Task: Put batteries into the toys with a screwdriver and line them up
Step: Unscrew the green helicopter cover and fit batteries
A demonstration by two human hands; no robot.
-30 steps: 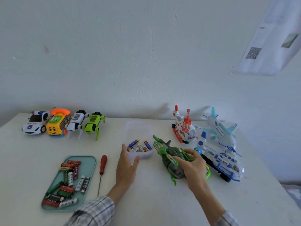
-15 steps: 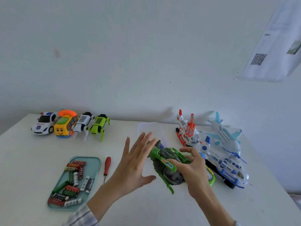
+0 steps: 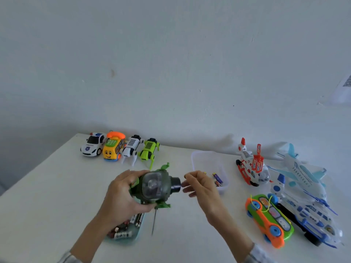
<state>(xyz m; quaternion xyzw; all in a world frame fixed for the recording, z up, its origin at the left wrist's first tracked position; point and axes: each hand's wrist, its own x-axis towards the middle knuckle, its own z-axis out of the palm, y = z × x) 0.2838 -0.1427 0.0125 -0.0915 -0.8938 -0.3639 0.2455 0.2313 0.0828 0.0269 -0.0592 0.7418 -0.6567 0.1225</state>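
The white table (image 3: 57, 186) carries the lot, against a white wall (image 3: 171, 54). On its right side stand two blue-and-white planes, the big one (image 3: 311, 211) nearest the edge, a paler one (image 3: 302, 171) behind it; beside them one red-and-white helicopter (image 3: 252, 168) and one orange-and-green car (image 3: 269, 219). Four toys stand shoulder to shoulder along the back: a police car (image 3: 93, 144), a yellow phone bus (image 3: 113, 147), a white robot dog (image 3: 132, 149) and a green robot dog (image 3: 149, 150).

A clear tub (image 3: 195, 160) with a few batteries (image 3: 217, 179) sits mid-table, partly behind the right hand (image 3: 201, 186), whose fingers are loosely curled on nothing, just beside the toy's black nozzle. The left hand (image 3: 123, 196) grips the green helicopter toy (image 3: 155, 185), lifted off the table, nose toward me. That hand and toy hide most of the teal tray (image 3: 131, 239) of batteries (image 3: 121, 234) and the screwdriver (image 3: 153, 221); only its shaft shows.
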